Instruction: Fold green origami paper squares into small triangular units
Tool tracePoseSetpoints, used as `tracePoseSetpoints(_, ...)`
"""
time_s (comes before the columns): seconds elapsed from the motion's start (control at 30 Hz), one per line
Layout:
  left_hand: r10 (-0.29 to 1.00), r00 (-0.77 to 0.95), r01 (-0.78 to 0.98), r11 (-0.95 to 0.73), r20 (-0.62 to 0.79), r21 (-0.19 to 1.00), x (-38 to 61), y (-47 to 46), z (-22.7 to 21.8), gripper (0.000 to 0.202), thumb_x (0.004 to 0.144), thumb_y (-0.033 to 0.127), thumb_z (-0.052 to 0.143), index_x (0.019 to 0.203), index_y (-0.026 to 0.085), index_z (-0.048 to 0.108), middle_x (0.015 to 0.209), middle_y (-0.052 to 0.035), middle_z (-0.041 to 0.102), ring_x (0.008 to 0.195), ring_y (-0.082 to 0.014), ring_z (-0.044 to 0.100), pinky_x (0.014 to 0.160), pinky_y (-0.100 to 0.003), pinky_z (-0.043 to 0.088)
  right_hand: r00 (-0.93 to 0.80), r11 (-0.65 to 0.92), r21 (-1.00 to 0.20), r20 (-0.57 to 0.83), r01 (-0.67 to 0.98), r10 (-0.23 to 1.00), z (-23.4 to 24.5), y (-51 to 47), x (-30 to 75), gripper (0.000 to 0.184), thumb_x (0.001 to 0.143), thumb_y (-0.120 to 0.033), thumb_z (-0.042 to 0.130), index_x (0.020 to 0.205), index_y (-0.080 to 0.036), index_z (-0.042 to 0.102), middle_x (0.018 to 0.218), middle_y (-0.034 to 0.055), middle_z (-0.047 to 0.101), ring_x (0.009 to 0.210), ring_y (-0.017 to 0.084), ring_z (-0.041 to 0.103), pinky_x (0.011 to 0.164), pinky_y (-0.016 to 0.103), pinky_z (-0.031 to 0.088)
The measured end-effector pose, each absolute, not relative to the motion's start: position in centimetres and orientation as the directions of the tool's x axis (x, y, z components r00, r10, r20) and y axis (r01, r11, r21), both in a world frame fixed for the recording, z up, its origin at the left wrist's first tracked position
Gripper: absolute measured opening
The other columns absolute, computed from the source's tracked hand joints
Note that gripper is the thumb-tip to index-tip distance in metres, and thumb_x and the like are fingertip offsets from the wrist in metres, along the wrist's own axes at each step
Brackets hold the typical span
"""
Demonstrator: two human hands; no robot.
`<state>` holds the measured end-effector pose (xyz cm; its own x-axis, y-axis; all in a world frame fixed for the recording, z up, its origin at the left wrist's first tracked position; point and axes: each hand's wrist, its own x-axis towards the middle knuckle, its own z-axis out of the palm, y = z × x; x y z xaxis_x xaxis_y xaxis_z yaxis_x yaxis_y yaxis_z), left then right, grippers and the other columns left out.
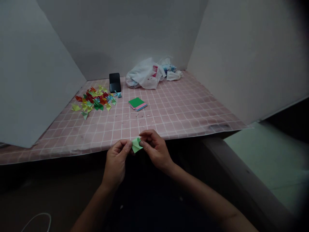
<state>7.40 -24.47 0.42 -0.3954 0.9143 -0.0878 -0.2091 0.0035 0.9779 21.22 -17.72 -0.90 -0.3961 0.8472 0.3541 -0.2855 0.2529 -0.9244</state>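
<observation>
A small piece of light green folded paper (136, 146) is held between my two hands, just at the table's front edge. My left hand (117, 158) pinches its left side between thumb and fingers. On the right side, the thumb and fingers of my right hand (156, 150) close on the paper's edge. Creases show on its face, and the fingertips cover parts of its borders. Beyond my hands lies a stack of square coloured paper (137, 103), green on top with pink and blue sheets showing below.
Several folded paper pieces (96, 99) in red, yellow, green and blue are heaped at the left of the checked pink tablecloth (173, 109). A black phone (115, 82) leans behind them. Crumpled plastic bags (145, 75) lie at the back. White panels (241, 58) enclose the table.
</observation>
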Motion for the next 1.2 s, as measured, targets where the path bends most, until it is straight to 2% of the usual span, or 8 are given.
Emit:
tracePoseSetpoints(0.13,0.912,-0.402,-0.206,0.002,-0.086,0.979,7.8,-24.5,-0.1,0.019,0.085,0.034,0.076,0.079,0.016,0.071,0.068,0.0016,0.063,0.066,-0.009,0.054,0.067,-0.019,0.045,-0.331,0.253,-0.92,0.348,-0.298,0.877,-0.8,-17.8,21.4,0.013,0.093,-0.023,0.063,0.106,-0.024,0.061,0.084,0.0,0.064,0.075,0.013,0.062,0.068,0.028,0.05)
tracePoseSetpoints(0.23,0.884,-0.462,-0.212,-0.034,-0.07,0.977,8.1,-24.5,-0.4,0.018,0.084,0.033,0.077,0.082,0.016,0.072,0.072,0.0005,0.066,0.067,-0.0092,0.058,0.067,-0.02,0.048,-0.322,0.171,-0.91,0.302,-0.378,0.897,-0.8,-17.8,21.4,0.013,0.099,-0.033,0.058,0.108,-0.024,0.06,0.084,0.0006,0.065,0.073,0.013,0.063,0.07,0.029,0.052)
tracePoseSetpoints(0.4,0.821,-0.569,-0.294,-0.151,-0.046,0.944,8.9,-24.3,-0.8,0.021,0.078,0.031,0.082,0.087,0.016,0.07,0.083,-0.0013,0.072,0.074,-0.0125,0.068,0.071,-0.024,0.056,-0.375,0.075,-0.931,0.216,-0.356,0.902,-1.5,-17.9,20.9,0.032,0.082,-0.034,0.079,0.104,-0.024,0.058,0.086,-0.001,0.063,0.075,0.013,0.063,0.072,0.029,0.053)
tracePoseSetpoints(0.67,0.823,-0.567,-0.292,-0.161,-0.035,0.943,9.9,-24.7,-1.8,0.019,0.081,0.027,0.079,0.088,0.016,0.065,0.082,-0.0009,0.073,0.075,-0.0138,0.072,0.079,-0.03,0.061,-0.295,0.195,-0.945,0.272,-0.264,0.916,-2.0,-18.3,20.7,0.018,0.084,-0.023,0.072,0.096,-0.023,0.059,0.088,-0.0001,0.064,0.076,0.013,0.062,0.072,0.028,0.053)
tracePoseSetpoints(0.8,0.822,-0.569,-0.243,-0.19,0.019,0.951,9.9,-25.1,-2.5,0.017,0.082,0.024,0.078,0.086,0.018,0.064,0.087,-0.0003,0.072,0.082,-0.0122,0.071,0.085,-0.027,0.058,-0.324,0.196,-0.949,0.271,-0.245,0.907,-1.9,-18.4,20.9,0.006,0.088,-0.024,0.068,0.088,-0.021,0.063,0.085,0.0008,0.061,0.077,0.014,0.061,0.071,0.029,0.052)
tracePoseSetpoints(0.93,0.841,-0.541,-0.226,-0.171,0.022,0.959,9.7,-25.1,-2.5,0.019,0.081,0.024,0.079,0.093,0.019,0.065,0.091,0.0005,0.07,0.088,-0.011,0.068,0.086,-0.023,0.054,-0.336,0.254,-0.946,0.31,-0.2,0.889,-1.7,-18.3,21.2,0.007,0.089,-0.021,0.066,0.083,-0.02,0.063,0.083,0.0007,0.061,0.078,0.014,0.06,0.072,0.029,0.05)
tracePoseSetpoints(1.07,0.852,-0.524,-0.207,-0.131,0.003,0.97,9.2,-25.0,-1.8,0.033,0.08,0.027,0.081,0.109,0.021,0.065,0.104,-0.0021,0.069,0.097,-0.013,0.067,0.089,-0.024,0.054,-0.363,0.367,-0.918,0.396,-0.149,0.843,-1.5,-18.2,21.5,0.009,0.09,-0.016,0.064,0.082,-0.02,0.062,0.082,0.0002,0.06,0.078,0.014,0.058,0.073,0.029,0.047)
tracePoseSetpoints(1.2,0.848,-0.527,-0.121,-0.129,0.046,0.984,8.8,-25.1,-1.2,0.03,0.08,0.027,0.08,0.107,0.021,0.068,0.102,-0.0025,0.07,0.093,-0.013,0.067,0.086,-0.023,0.054,-0.4,0.425,-0.893,0.446,-0.145,0.8,-1.3,-18.1,21.9,0.008,0.091,-0.016,0.063,0.085,-0.02,0.062,0.083,0.0007,0.061,0.079,0.014,0.058,0.074,0.03,0.047)
